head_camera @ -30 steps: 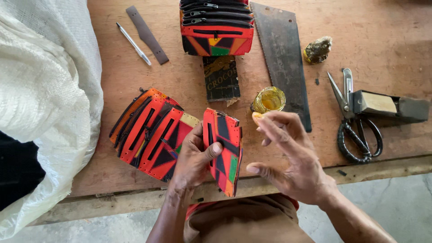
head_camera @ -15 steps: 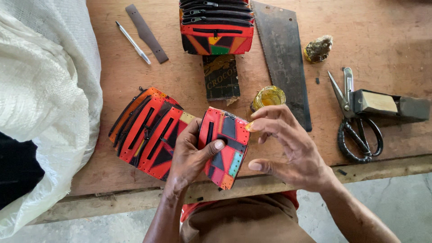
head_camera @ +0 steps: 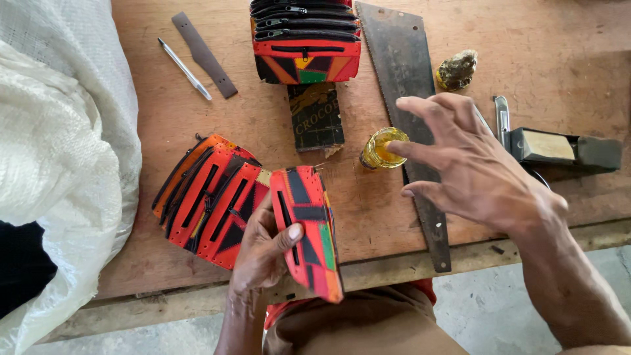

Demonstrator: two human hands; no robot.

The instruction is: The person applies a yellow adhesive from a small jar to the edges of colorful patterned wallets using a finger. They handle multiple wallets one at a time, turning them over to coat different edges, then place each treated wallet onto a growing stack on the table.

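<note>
Our left hand (head_camera: pixel 263 253) holds the colourful pouch (head_camera: pixel 307 230) upright, long side pointing away from us. Our right hand (head_camera: pixel 470 167) spreads its fingers, one fingertip touching the small yellow jar (head_camera: pixel 380 148) just beyond.

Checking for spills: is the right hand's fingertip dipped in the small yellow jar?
Yes, the right hand has its index fingertip in the open yellow jar.

We see a red pouch (head_camera: pixel 307 230) patterned with black, green and orange patches. The jar (head_camera: pixel 381 148) is yellow, the sack (head_camera: pixel 59 151) white, the bench (head_camera: pixel 263 131) reddish-brown.
</note>
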